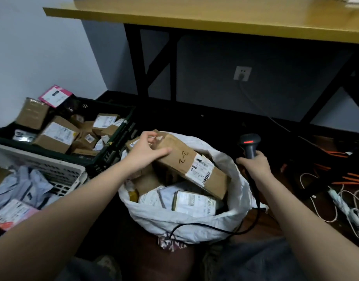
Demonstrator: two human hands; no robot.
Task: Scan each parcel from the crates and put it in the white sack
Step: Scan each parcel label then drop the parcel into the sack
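Note:
A long brown cardboard parcel [186, 165] marked "2-2", with a white label, lies tilted across the open mouth of the white sack [231, 218]. My left hand [146, 151] grips its upper left end, thumb lying along the top face. My right hand [253, 165] holds a black barcode scanner [249, 145] upright to the right of the sack, its red light lit. Several other parcels lie inside the sack below the box.
A dark green crate [113, 151] full of brown boxes stands at the left; a white crate [59, 171] with soft mailer bags sits nearer. A yellow-topped table [215, 15] with black legs is behind. Cables and a power strip [340, 201] lie at the right.

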